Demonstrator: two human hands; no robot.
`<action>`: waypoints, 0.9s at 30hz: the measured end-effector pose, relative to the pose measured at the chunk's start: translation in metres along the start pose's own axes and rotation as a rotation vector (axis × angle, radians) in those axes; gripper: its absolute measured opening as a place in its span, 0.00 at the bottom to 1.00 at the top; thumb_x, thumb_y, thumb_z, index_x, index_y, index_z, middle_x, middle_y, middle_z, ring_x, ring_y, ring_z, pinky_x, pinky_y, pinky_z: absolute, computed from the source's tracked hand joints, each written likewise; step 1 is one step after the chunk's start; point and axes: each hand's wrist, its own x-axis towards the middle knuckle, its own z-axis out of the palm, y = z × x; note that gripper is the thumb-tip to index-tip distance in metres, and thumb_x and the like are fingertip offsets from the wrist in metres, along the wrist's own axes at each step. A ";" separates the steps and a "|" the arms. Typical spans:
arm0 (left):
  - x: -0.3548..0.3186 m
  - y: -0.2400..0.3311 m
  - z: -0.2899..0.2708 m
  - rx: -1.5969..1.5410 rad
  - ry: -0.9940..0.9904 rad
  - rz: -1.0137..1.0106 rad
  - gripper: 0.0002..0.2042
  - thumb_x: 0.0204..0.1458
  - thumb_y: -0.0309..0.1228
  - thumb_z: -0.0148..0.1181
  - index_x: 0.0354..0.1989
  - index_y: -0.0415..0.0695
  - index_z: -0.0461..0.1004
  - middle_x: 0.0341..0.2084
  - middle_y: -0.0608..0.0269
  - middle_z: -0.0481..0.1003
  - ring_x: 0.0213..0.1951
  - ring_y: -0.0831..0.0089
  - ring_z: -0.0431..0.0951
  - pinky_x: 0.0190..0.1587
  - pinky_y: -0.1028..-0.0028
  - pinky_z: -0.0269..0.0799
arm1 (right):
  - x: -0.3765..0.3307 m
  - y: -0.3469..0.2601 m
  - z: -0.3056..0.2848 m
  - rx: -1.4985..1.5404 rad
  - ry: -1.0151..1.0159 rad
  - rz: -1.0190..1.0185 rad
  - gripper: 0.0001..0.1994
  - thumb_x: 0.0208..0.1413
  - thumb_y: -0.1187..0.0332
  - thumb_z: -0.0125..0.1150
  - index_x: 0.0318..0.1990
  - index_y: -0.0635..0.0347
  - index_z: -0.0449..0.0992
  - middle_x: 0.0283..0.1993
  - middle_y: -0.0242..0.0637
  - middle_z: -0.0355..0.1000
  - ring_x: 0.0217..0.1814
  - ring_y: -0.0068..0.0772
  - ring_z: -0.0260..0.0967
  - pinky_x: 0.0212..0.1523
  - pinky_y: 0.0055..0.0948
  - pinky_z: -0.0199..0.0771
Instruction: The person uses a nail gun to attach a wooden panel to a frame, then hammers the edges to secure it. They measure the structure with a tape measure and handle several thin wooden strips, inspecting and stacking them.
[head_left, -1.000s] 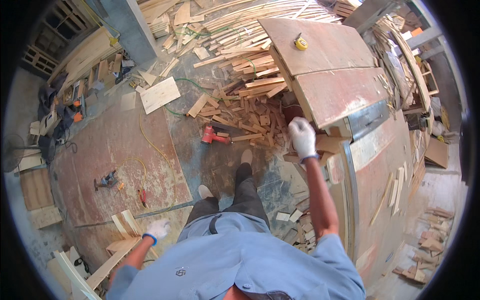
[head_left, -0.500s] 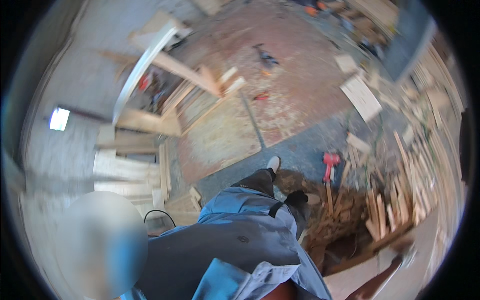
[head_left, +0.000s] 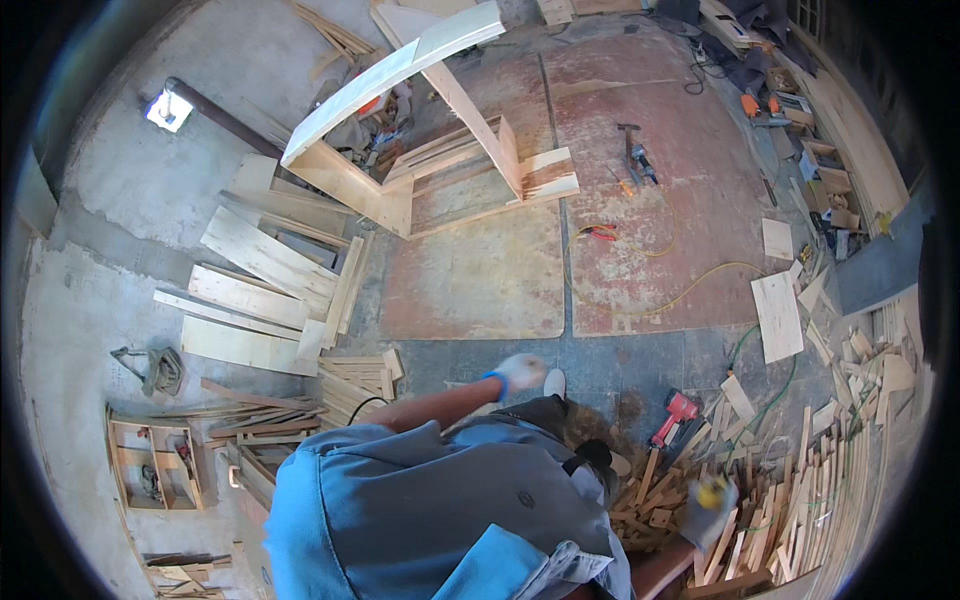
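My left hand [head_left: 522, 372], in a whitish glove with a blue band at the wrist, hangs low in front of my body. It is close to my shoe [head_left: 555, 383]. Its fingers are smeared, and nothing can be made out in them. My right hand [head_left: 703, 520], gloved in grey-white, is closed around a small yellow object [head_left: 712, 492] whose kind is too blurred to tell. Beneath that hand lie wood offcuts [head_left: 655, 515] and upright narrow wood strips [head_left: 775, 520]. A red nail gun [head_left: 675, 415] lies on the floor beyond it.
A wooden frame with a curved top [head_left: 400, 70] stands at the far left, beside stacked boards [head_left: 255, 290]. On reddish floor panels [head_left: 650, 90] lie a hammer [head_left: 628, 145], a drill [head_left: 642, 163], red-handled pliers [head_left: 600, 233] and a yellow hose [head_left: 690, 290]. Scrap wood lines the right.
My right hand has moved left and forward from the board edge at lower right, and the yellow object now shows in it. My left hand has come into view. The view has turned.
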 end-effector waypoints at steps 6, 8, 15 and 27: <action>0.033 0.163 0.019 -0.822 -0.418 -0.184 0.20 0.65 0.49 0.53 0.49 0.44 0.76 0.42 0.63 0.80 0.43 0.69 0.80 0.45 0.69 0.80 | -0.013 0.173 0.249 -0.508 -0.328 -0.060 0.14 0.65 0.70 0.54 0.55 0.67 0.73 0.47 0.39 0.76 0.48 0.32 0.75 0.48 0.32 0.78; 0.069 0.142 0.016 -1.273 -0.562 -0.229 0.18 0.66 0.48 0.50 0.49 0.46 0.75 0.44 0.62 0.80 0.44 0.69 0.81 0.47 0.65 0.80 | -0.006 0.212 0.294 -0.504 -0.255 -0.083 0.14 0.68 0.68 0.50 0.51 0.67 0.77 0.46 0.40 0.79 0.49 0.32 0.76 0.50 0.30 0.75; 0.089 0.161 -0.075 -1.629 -0.492 -0.259 0.13 0.67 0.38 0.49 0.50 0.45 0.74 0.45 0.59 0.79 0.48 0.65 0.80 0.54 0.64 0.76 | 0.020 0.229 0.393 -1.590 -0.474 -1.073 0.20 0.60 0.65 0.57 0.57 0.64 0.72 0.59 0.52 0.72 0.60 0.57 0.67 0.62 0.50 0.65; 0.127 0.175 -0.182 -1.562 -0.045 -0.190 0.09 0.65 0.28 0.51 0.47 0.47 0.77 0.38 0.64 0.79 0.37 0.69 0.80 0.39 0.66 0.80 | 0.094 0.266 0.512 -1.558 -1.251 -0.748 0.27 0.53 0.64 0.63 0.61 0.63 0.68 0.60 0.54 0.70 0.59 0.58 0.70 0.59 0.48 0.70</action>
